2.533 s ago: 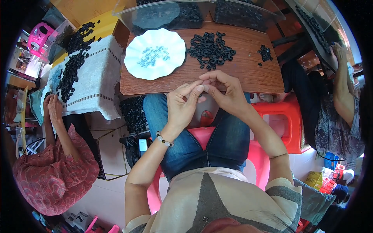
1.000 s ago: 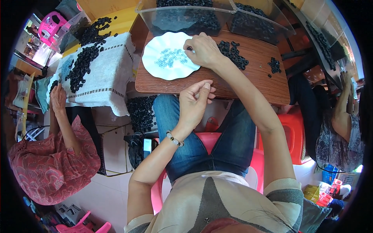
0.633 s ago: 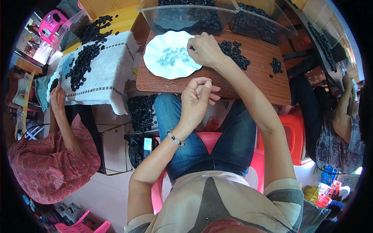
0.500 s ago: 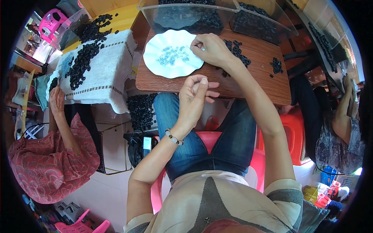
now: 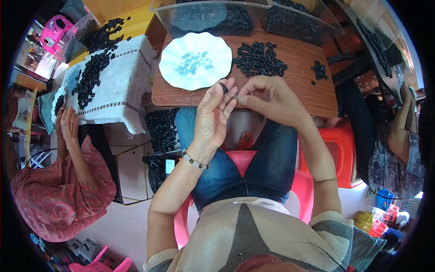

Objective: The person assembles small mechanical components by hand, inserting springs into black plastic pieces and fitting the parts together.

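Above the near edge of the brown table, my left hand (image 5: pixel 210 115) is turned palm up and pinches a small black plastic piece (image 5: pixel 224 89) between thumb and forefinger. Close beside it, my right hand (image 5: pixel 274 99) holds a tiny metal spring (image 5: pixel 234 96) at its fingertips. The spring is apart from or just near the black piece; the gap is too small to tell. A white scalloped plate (image 5: pixel 170 75) lies beyond my left hand, with many tiny silvery springs (image 5: pixel 194 63) in its middle. Right of the plate spreads a pile of black plastic pieces (image 5: pixel 260 59).
Clear plastic bins (image 5: pixel 204 22) of black pieces stand along the table's far side. A smaller black cluster (image 5: pixel 319 70) lies at the right. Left, a co-worker's hands (image 5: pixel 68 122) work at a cloth-covered table (image 5: pixel 122 81). A red stool (image 5: pixel 337 154) stands at right.
My right hand has come back from the plate's edge toward my left hand, bringing a spring. My left hand has shifted slightly left and turned, showing the black piece.
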A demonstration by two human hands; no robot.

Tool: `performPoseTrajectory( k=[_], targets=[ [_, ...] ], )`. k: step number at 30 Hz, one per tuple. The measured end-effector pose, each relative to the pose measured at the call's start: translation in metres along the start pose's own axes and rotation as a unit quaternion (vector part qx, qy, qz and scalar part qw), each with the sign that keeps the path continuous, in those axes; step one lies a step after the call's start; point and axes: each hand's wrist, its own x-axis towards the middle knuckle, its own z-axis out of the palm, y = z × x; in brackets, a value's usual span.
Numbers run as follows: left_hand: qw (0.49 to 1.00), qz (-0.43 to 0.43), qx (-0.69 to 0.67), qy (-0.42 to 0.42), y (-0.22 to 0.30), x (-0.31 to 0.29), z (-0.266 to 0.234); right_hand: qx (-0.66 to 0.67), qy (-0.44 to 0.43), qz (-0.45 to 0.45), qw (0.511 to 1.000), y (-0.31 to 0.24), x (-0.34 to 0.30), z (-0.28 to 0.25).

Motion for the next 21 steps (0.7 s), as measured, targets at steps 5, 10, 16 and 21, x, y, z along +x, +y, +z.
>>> performPoseTrajectory(
  k=[5,10,16,21],
  targets=[
    [0.996,-0.066,-0.062,0.015,-0.006,0.0,-0.005,-0.06,0.055,-0.056,0.995,0.008,-0.007,0.016],
    [0.994,-0.075,-0.079,-0.011,-0.01,-0.001,-0.007,-0.086,0.075,-0.056,0.992,0.006,-0.008,0.019],
    [0.997,-0.06,-0.044,-0.001,-0.013,-0.001,-0.004,-0.118,0.127,-0.056,0.983,0.006,-0.01,0.023],
    [1.0,-0.02,-0.001,-0.019,-0.012,0.0,-0.004,-0.143,0.164,-0.092,0.972,0.016,-0.009,0.021]
  ],
)
